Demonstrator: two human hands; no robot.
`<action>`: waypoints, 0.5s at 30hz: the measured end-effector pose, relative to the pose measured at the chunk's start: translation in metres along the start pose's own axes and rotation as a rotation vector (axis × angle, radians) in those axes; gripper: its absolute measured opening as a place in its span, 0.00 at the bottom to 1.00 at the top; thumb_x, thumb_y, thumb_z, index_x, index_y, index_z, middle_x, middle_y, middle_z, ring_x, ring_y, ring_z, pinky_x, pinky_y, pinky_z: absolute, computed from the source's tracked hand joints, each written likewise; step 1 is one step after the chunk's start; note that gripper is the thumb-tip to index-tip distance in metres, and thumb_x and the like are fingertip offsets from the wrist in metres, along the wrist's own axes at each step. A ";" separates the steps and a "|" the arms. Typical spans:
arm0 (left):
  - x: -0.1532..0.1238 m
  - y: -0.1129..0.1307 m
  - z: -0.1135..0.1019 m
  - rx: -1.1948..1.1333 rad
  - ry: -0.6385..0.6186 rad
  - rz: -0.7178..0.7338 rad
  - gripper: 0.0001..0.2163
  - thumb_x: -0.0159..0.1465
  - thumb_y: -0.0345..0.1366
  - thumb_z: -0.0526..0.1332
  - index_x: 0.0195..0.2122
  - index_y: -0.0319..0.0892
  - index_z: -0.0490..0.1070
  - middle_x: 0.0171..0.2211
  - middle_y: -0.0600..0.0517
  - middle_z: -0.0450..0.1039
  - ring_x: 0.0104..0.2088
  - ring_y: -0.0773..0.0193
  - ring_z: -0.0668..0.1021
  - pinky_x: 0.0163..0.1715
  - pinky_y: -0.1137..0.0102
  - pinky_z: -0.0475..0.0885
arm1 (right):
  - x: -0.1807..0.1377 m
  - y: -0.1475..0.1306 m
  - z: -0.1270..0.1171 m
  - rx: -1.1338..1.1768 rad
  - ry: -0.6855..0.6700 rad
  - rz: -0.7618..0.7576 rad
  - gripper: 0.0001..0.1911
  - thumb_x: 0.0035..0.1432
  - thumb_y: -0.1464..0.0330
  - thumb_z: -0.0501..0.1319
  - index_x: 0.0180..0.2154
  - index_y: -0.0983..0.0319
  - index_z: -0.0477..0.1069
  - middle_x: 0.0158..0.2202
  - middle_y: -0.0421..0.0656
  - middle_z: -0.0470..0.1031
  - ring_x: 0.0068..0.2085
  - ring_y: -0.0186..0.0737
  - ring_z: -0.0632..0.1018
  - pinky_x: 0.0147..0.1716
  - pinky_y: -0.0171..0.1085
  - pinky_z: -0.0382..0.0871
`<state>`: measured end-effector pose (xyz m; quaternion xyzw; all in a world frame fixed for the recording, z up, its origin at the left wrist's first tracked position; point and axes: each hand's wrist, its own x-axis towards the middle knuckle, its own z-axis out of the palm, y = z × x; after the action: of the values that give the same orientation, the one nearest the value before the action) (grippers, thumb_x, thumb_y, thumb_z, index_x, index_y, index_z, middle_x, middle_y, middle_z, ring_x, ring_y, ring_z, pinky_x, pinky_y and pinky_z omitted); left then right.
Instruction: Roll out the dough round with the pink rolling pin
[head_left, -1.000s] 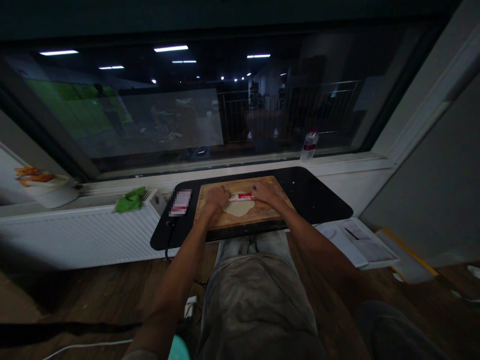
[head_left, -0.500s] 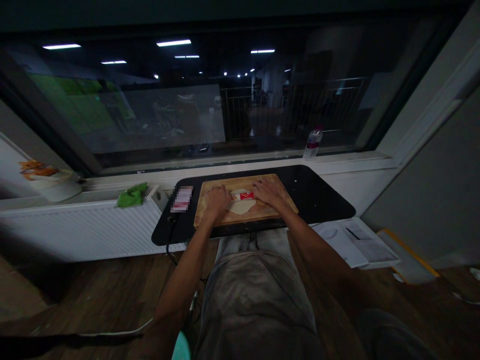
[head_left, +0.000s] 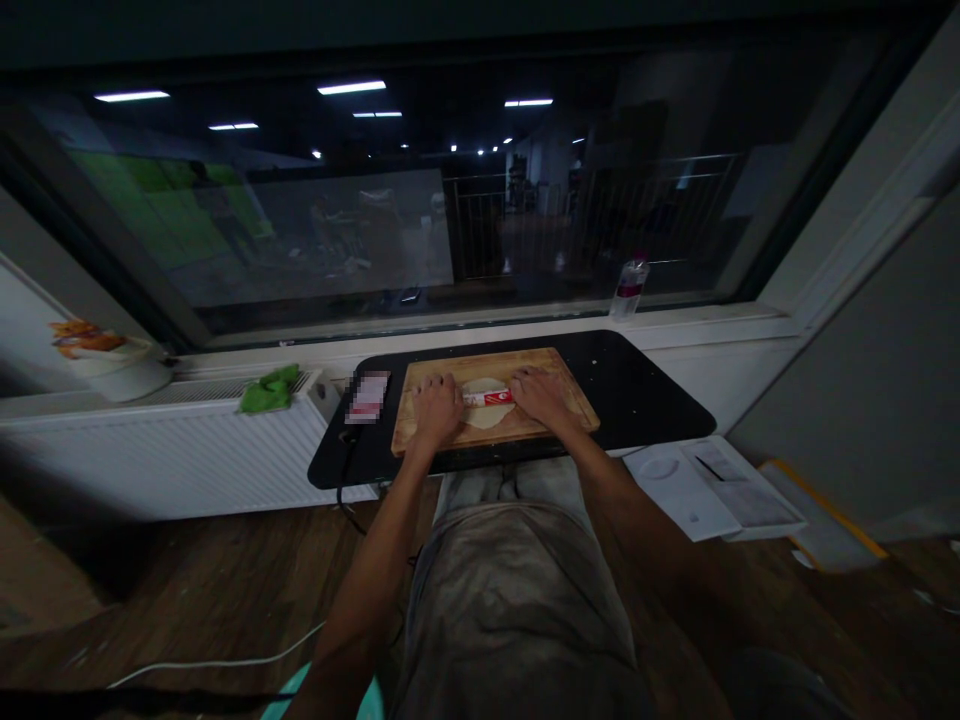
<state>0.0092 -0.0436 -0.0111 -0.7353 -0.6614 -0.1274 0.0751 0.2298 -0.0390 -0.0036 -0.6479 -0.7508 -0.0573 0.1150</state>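
Note:
A wooden board [head_left: 570,405] lies on a small black table [head_left: 645,400] under the window. On it rests a flat pale round of dough [head_left: 480,413]. A red and white roller [head_left: 489,398] lies across the dough. My left hand [head_left: 436,408] presses down on the roller's left end. My right hand [head_left: 538,394] presses on its right end. Both palms lie flat over it, with the fingers pointing away from me.
A blurred red and white packet [head_left: 367,396] lies on the table left of the board. A green cloth [head_left: 268,391] and a white bowl [head_left: 120,372] sit on the radiator. A plastic bottle [head_left: 628,286] stands on the sill. White papers [head_left: 709,485] lie at right.
The roller has travelled toward me over the dough together with both hands, and more dough now shows beyond it. The view has shifted slightly.

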 end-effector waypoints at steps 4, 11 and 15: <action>-0.004 -0.002 -0.001 -0.004 0.002 0.027 0.18 0.81 0.35 0.49 0.59 0.39 0.78 0.61 0.36 0.80 0.62 0.41 0.78 0.59 0.53 0.72 | -0.008 -0.002 -0.001 -0.003 0.024 0.020 0.25 0.81 0.66 0.48 0.56 0.64 0.84 0.60 0.55 0.86 0.60 0.52 0.83 0.58 0.41 0.72; -0.013 -0.003 0.002 0.014 0.046 0.042 0.17 0.80 0.35 0.50 0.58 0.40 0.77 0.59 0.35 0.79 0.61 0.41 0.78 0.58 0.52 0.72 | -0.018 -0.004 0.001 -0.009 0.061 0.015 0.26 0.83 0.64 0.47 0.54 0.63 0.84 0.59 0.55 0.86 0.58 0.52 0.84 0.59 0.41 0.71; -0.023 -0.001 0.003 0.019 0.074 0.041 0.16 0.80 0.34 0.50 0.57 0.38 0.77 0.57 0.34 0.79 0.59 0.41 0.78 0.56 0.53 0.71 | -0.019 -0.003 0.001 -0.009 0.057 0.021 0.26 0.83 0.64 0.47 0.55 0.64 0.84 0.60 0.54 0.86 0.59 0.51 0.84 0.61 0.41 0.71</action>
<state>0.0063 -0.0641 -0.0207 -0.7426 -0.6443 -0.1467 0.1093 0.2290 -0.0574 -0.0095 -0.6545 -0.7401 -0.0780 0.1338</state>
